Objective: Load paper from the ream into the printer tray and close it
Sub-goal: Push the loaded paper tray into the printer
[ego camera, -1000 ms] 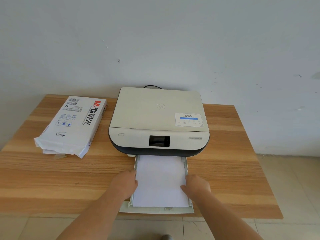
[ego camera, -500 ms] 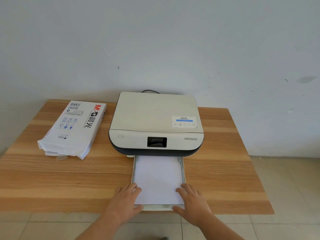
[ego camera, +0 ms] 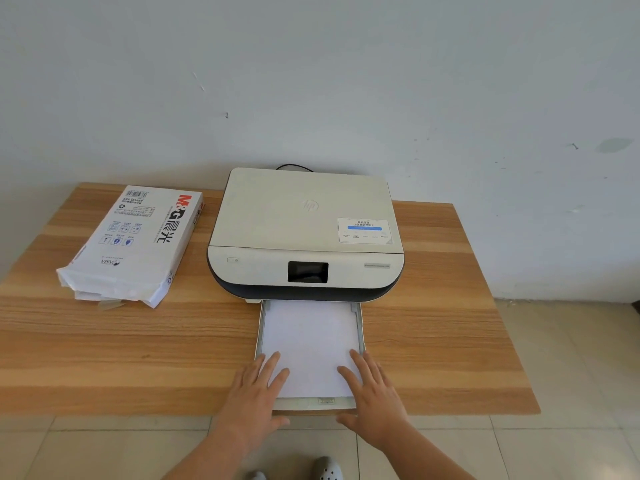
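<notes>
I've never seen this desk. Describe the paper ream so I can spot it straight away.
Start at the cream-and-black flatbed printer in the middle of the wooden table. The white wrapped paper ream lies flat to its left, near the table's left edge, apart from the printer. Nothing else there carries red and black lettering, and its near end is torn open and crumpled.

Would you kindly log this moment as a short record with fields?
printer: cream flatbed printer with dark base, lid down
tray: pale plastic paper tray, pulled out
paper: white sheet stack lying in tray
left hand: flat, fingers spread, on tray's near left corner
right hand: flat, on near right corner
ream: opened white paper ream, left of printer
surface: wooden table
</notes>
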Demonstrator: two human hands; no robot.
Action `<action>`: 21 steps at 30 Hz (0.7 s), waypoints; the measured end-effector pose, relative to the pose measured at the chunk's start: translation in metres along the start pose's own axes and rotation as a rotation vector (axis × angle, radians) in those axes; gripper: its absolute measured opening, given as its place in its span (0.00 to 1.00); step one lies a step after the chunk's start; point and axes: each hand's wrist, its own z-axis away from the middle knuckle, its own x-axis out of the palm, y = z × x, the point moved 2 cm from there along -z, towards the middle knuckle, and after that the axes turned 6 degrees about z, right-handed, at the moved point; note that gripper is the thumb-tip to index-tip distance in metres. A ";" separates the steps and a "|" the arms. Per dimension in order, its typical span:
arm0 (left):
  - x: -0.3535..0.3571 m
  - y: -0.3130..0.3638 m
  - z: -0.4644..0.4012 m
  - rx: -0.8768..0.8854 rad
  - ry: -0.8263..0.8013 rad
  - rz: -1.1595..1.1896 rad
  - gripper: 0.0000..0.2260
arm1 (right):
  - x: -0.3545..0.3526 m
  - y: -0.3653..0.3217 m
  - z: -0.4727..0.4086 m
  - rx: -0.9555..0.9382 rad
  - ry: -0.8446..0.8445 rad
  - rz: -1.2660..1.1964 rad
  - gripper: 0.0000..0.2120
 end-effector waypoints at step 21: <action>-0.004 -0.014 -0.010 0.050 0.080 -0.053 0.36 | 0.004 0.004 -0.004 0.022 -0.063 -0.009 0.38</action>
